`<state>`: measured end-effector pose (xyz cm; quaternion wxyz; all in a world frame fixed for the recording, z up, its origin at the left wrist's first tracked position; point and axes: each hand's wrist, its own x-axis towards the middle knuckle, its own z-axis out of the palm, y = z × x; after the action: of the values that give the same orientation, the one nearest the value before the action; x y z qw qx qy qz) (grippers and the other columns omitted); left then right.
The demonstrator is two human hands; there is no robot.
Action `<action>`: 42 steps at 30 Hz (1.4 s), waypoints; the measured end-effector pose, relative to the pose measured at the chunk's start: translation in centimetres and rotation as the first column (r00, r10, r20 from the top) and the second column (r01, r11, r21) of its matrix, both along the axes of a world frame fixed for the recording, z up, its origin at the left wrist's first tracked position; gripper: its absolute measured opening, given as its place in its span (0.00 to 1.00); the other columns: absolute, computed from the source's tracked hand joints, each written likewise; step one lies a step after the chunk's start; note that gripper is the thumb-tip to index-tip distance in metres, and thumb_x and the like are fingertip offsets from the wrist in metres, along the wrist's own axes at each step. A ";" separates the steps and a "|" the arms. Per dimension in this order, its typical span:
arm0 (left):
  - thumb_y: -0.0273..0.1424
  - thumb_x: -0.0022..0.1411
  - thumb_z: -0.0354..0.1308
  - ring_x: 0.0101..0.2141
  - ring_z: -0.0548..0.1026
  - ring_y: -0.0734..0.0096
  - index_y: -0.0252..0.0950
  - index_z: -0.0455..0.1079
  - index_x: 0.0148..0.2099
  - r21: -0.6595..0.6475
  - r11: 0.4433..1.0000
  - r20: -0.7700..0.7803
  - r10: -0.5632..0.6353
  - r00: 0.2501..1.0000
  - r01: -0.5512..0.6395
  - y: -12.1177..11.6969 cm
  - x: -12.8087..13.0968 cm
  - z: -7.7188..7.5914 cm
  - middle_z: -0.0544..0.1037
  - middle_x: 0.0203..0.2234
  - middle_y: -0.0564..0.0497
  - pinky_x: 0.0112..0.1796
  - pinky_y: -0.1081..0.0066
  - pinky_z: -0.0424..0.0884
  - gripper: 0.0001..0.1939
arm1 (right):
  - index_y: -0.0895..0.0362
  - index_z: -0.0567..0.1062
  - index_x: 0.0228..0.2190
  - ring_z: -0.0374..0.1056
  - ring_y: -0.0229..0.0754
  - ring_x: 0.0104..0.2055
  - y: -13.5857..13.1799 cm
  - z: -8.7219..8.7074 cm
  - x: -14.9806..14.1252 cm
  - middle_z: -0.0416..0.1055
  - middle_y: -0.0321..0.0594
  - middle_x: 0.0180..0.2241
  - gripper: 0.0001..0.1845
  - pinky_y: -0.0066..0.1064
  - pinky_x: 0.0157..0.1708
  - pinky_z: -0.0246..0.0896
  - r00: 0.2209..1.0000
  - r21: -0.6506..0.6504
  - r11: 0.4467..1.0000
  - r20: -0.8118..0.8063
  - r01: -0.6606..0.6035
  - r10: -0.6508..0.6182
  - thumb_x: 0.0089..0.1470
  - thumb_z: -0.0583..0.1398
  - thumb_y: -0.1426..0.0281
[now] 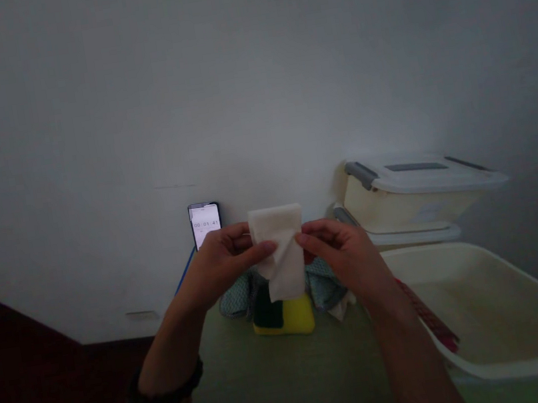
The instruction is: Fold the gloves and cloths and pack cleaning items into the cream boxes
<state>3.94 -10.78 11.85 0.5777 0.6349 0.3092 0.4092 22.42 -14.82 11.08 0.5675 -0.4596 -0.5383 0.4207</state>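
A folded white tissue (284,253) hangs upright in front of me, pinched at both sides. My left hand (225,262) is closed on its left edge, thumb on the near face. At the right edge, my right hand (340,251) grips it the same way. Below the tissue lies a yellow sponge (299,315) with a dark green piece on its left. Bluish-green patterned cloths (235,297) rest on either side behind it, partly hidden by my hands and the tissue. A small whitish crumpled piece (340,307) lies under my right hand.
A phone (205,221) showing a timer stands against the white wall (251,83). Right of my arm is a white basin (507,307), with a dark red strip (430,315) along its left rim. Behind it, lidded storage boxes (416,206) are stacked. The tabletop (291,387) is green.
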 end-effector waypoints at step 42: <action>0.32 0.53 0.61 0.30 0.77 0.71 0.37 0.69 0.49 0.137 0.990 -0.139 0.056 0.989 -0.037 -0.4 0.0 0.4 0.80 0.30 0.51 0.31 0.75 0.73 0.19 | 0.51 0.76 0.38 0.69 0.38 0.34 -0.6 0.5 -0.1 0.73 0.37 0.33 0.13 0.33 0.38 0.65 0.922 0.258 0.966 0.374 -0.003 -0.097 0.47 0.63 0.70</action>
<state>3.94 -11.21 12.23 0.5005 0.6926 0.3359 0.3962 22.35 -15.39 11.54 0.5151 -0.4693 -0.6770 0.2366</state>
